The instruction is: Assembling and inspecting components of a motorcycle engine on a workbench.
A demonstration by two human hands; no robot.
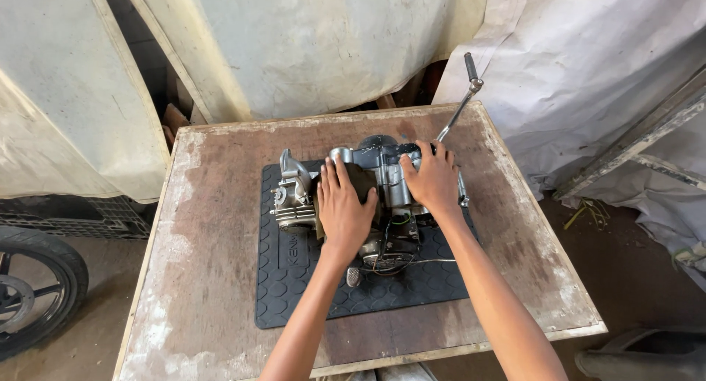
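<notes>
The engine on the black rubber mat is pressed by both flat-spread hands, left and right; nothing is clasped.

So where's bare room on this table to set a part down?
Bare wood left of the rubber mat up to the table edge, and a narrower strip right of it. The mat's front edge is free. Crowded centre: both hands, left hand and right hand, on the engine.

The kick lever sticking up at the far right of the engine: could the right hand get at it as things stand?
Probably yes. The right hand lies on the engine just below the base of the kick lever, and nothing stands between them; the lever rises free over the table's far edge.
</notes>
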